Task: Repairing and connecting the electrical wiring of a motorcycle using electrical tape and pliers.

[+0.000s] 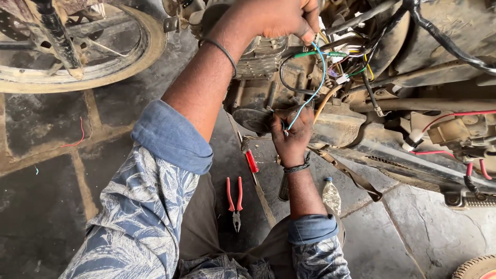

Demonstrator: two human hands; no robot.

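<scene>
Spoked motorcycle wheel [77,46], at ten o'clock, cut off by the frame edge. Left hand [274,18], at twelve o'clock: fingers curled shut, pinching the upper end of a thin light-blue wire [320,77]; fingertips partly hidden among cables. Red-handled pliers [235,199] at six o'clock on the stone floor. Right hand [293,137], at centre: fingers closed on the wire's lower end, beside the grimy engine casing [336,124].

Thin light-blue wire [316,85] runs taut-ish from my left hand [279,18] up top down to my right hand [293,135], crossing a green-sleeved connector [310,53] by the engine
</scene>
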